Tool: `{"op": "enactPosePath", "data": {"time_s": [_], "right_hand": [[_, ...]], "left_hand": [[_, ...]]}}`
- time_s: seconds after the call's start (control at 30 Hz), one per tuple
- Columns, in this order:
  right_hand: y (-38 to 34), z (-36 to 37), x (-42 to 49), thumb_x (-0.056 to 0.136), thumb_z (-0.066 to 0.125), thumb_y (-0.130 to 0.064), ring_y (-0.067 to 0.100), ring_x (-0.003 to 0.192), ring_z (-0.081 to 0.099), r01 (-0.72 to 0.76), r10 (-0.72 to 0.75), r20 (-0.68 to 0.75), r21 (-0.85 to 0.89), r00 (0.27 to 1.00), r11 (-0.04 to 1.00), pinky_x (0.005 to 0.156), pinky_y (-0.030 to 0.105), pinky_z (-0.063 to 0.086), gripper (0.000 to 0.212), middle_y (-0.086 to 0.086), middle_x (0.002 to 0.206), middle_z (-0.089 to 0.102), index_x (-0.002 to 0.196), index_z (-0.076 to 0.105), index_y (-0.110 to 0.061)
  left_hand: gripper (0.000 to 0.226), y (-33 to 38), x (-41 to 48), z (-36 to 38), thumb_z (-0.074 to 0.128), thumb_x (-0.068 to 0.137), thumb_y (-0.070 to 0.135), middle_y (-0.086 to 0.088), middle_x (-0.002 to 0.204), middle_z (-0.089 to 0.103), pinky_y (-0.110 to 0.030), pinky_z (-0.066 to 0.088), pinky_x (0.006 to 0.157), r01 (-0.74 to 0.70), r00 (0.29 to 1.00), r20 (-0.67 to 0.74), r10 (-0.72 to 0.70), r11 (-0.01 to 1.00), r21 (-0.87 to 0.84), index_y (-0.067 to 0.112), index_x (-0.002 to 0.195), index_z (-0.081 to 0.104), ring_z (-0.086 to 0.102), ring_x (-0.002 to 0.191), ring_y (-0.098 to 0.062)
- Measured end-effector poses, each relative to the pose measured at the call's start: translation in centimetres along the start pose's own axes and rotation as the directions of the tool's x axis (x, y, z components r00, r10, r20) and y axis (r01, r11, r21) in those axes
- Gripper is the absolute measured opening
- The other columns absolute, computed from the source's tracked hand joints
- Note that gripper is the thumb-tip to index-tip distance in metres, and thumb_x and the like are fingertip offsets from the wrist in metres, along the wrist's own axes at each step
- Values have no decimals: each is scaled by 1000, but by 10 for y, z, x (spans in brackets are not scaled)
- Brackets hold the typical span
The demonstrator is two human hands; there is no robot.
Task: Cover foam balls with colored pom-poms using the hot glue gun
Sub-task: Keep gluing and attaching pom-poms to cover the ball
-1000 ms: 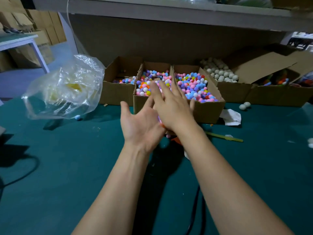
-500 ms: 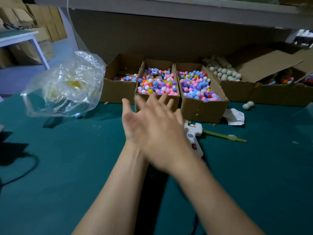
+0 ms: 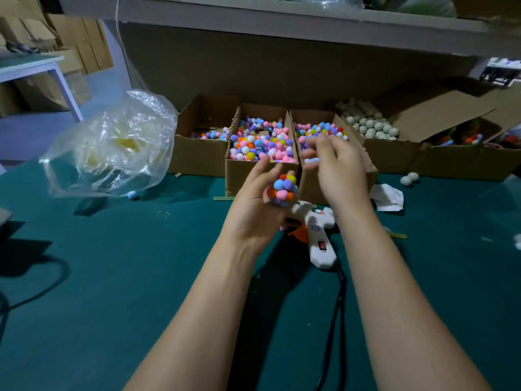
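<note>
A green-covered desk [image 3: 112,277] is recorded beneath a grey shelf [image 3: 282,21], with open cardboard boxes [image 3: 197,159] ranged along its far edge. Stacked cartons [image 3: 84,43] are noted in the room at far left. A clear plastic bag [image 3: 112,148] lies at the left.

The glue gun [image 3: 318,238] is laid on its side between the forearms, with its handle running toward the person and its orange trigger turned left. Its cord [image 3: 338,306] trails from the near end. The nozzle is hidden behind the left hand [image 3: 253,210].

A pom-pom-covered ball [image 3: 282,190] is held in that hand's curled fingers, in front of the middle box [image 3: 242,176]. The right hand [image 3: 338,170] is curled over the right box [image 3: 309,190]. It is blurred, so a pinch cannot be confirmed.
</note>
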State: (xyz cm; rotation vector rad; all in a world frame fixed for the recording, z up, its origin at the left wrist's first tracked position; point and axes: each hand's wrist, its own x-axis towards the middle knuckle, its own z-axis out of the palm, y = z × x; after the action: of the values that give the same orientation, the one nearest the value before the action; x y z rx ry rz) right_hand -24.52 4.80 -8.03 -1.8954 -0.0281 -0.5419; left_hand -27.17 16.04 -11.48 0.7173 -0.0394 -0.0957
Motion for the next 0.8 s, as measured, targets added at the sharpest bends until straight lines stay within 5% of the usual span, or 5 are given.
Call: {"op": "enactPosePath", "data": {"time_s": [0.1,0.2,0.4,0.67,0.8], "right_hand": [[5,-15,-24,97,50,-41,-5,74,61,17,-14,356,-5,934,1000,55,6,45,20,-14,91,67,105,65,-31],[2,-15,-39,92,59,-39,4,89,65,40,-40,538,12,842,999,69,24,59,11,-11,103,68,101,62,-37],[0,-5,-43,81,76,-28,1,98,54,206,-156,327,-125,932,970,70,9,43,35,-14,108,57,105,52,-33],[-2,-7,-25,96,48,-45,-2,83,59,193,-169,279,-62,945,979,68,17,45,20,-15,95,64,102,62,-31],[-15,31,-21,100,27,-52,15,137,35,300,-154,421,-305,894,904,112,37,31,54,-3,149,42,143,42,-23]], "left_hand": [[67,6,-2,-3,67,68,14,-10,103,69,-31,59,73,19,1000,20,-18,999,-44,18,133,54,73,78,-18],[39,7,-1,-5,64,79,19,-7,94,70,-30,58,64,70,997,-5,-71,996,-51,17,117,60,71,75,-17],[48,8,-1,-3,44,97,51,-10,110,69,-35,54,72,152,985,-99,-145,986,73,17,129,59,66,96,-23],[59,9,1,-3,52,71,8,-14,116,66,-30,59,60,261,964,-25,-264,962,-78,9,130,57,68,79,-20],[28,8,-9,9,50,81,23,-6,94,69,-33,50,96,232,972,75,-225,967,-106,14,104,63,63,97,-17]]}}
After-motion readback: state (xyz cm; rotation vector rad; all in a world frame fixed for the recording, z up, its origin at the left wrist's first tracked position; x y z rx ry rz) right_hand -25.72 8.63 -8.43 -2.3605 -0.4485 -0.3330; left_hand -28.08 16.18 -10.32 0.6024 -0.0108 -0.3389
